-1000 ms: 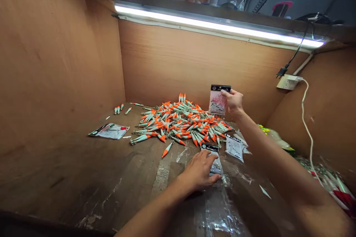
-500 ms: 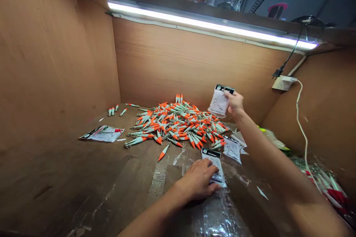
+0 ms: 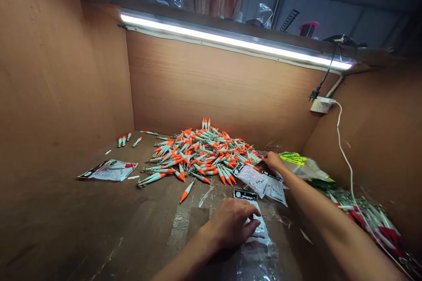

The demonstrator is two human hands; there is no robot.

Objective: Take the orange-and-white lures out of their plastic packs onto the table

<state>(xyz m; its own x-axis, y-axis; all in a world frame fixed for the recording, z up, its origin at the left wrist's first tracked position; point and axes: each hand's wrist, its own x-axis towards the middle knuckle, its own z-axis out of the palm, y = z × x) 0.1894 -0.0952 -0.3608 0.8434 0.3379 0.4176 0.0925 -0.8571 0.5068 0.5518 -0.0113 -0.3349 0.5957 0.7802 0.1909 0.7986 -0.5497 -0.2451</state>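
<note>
My left hand rests over a clear packet with a black header. Its fingers are loosely bent, with a gap between thumb and fingers. My right hand is at the right edge of a pile of orange-and-white fishing lures. Its fingers are bent together and pointing down; whatever lies between them is hidden. Just in front of it, a packet with small dark marks overlaps another such packet. A long clear plastic sheet extends below the left hand's packet.
On the left lie a packaged lure and several loose lures. A yellow-marked plastic bag and a heap of red-and-silver lures sit at right. A white cable hangs from the wall socket. Wooden walls enclose the table.
My right hand has let go of the packet it held up, which now lies by the pile, and has moved down to the table. My left hand stays over its packet. The view has shifted.
</note>
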